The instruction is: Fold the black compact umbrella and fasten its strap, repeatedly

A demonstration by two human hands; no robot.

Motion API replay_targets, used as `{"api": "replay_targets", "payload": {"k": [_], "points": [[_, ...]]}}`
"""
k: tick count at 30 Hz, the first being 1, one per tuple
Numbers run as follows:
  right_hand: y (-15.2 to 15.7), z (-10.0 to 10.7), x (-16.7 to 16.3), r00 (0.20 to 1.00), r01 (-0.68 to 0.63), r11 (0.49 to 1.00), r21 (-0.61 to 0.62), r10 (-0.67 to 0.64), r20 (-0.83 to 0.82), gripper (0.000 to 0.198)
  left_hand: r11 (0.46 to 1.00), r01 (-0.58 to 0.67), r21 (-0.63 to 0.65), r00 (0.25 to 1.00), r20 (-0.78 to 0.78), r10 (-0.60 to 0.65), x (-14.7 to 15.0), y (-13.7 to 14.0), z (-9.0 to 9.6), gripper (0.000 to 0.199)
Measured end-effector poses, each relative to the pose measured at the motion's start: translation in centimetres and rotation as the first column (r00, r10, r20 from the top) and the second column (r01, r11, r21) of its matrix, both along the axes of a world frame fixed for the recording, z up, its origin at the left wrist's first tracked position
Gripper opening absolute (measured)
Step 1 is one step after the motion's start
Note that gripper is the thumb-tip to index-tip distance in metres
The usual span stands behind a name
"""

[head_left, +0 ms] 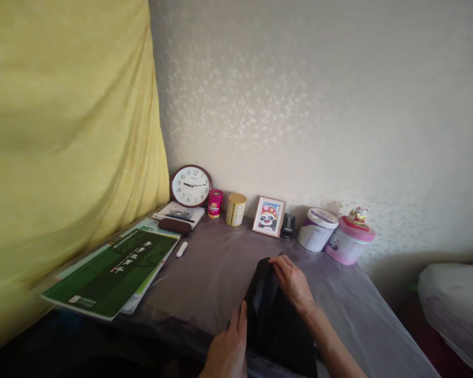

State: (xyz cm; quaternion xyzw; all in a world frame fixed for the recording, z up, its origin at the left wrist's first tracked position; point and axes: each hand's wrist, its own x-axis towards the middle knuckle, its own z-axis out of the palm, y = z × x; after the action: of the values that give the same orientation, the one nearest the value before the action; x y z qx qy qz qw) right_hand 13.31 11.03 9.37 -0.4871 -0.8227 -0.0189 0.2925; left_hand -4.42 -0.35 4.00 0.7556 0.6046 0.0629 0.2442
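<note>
Your left hand [228,341] runs out of the picture at the bottom edge, wrist unseen, and your right hand [294,283] shows whole at the knuckles while its forearm is cut off below. The black item [278,325] between them is cropped at its lower end, its dark folds too dim for you to read. The picture frame [254,226] partly covers a small black device [288,226]. You can't make out the green book's [142,262] smallest print, and the right edge crops the whitish plastic bag [457,310].

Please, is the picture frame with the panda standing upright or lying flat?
Upright: the picture frame stands on its lower edge, its panda picture facing the camera.
</note>
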Motion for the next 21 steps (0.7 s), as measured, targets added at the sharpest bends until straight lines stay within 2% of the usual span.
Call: {"api": "replay_targets", "payload": {"k": [4, 9, 12, 15, 19, 21], "points": [[0.9, -1.6, -2.0, 0.998, 0.001, 1.0, 0.007, -0.002, 0.068, 0.025, 0.997, 0.018, 0.08, 0.978, -0.209, -0.001, 1.2, -0.3, -1.1, 0.086], [1.4, -4.6, -3.2, 0.987, 0.023, 0.999, 0.035, -0.028, 0.157, 0.024, 0.966, -0.026, 0.258, 0.936, -0.334, 0.114, 2.4, -0.5, -3.3, 0.072], [1.5, -5.5, -3.3, 0.988, 0.03, 0.999, 0.02, -0.033, 0.15, 0.023, 0.963, -0.037, 0.268, 0.945, -0.304, 0.121, 2.1, -0.5, -3.6, 0.07], [1.7, -5.8, -3.4, 0.989, 0.033, 0.999, -0.002, -0.033, 0.143, 0.021, 0.965, -0.01, 0.262, 0.975, -0.213, 0.068, 1.0, -0.7, -3.4, 0.064], [1.9, -5.9, -3.6, 0.992, 0.039, 0.999, -0.018, -0.037, 0.117, 0.018, 0.932, 0.041, 0.359, 0.994, -0.114, 0.0, -0.3, -0.5, -2.6, 0.053], [2.0, -5.9, -3.7, 0.994, 0.039, 0.999, -0.019, -0.037, 0.105, 0.017, 0.911, 0.099, 0.401, 0.994, -0.074, -0.075, -0.3, 0.1, -2.3, 0.057]]}}
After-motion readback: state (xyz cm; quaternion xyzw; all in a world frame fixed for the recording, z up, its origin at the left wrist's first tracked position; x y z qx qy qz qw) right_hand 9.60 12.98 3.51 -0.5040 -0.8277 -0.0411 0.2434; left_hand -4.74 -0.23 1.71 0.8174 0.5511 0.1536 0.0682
